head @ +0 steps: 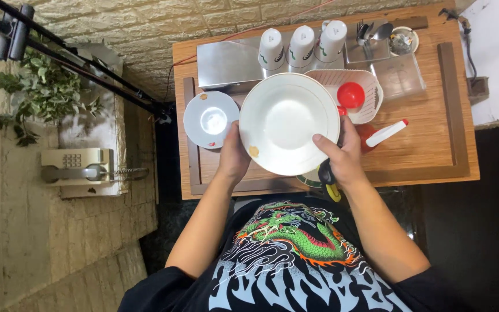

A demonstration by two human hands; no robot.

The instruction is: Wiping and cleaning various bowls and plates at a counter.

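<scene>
- White round ceramic plate (287, 122) is up over the near edge of the wooden table (428, 138), pinched at its rim from both sides.
- Left hand (233, 155) is curled closed on the plate's lower-left rim, right by an orange food spot (253, 151).
- Right hand (342, 156) has its thumb on the plate face; fingers look wrapped round a black-and-yellow handle (328, 179) too.
- I'd say keep it level; the small white saucer (211, 120) sits close on the left.
</scene>
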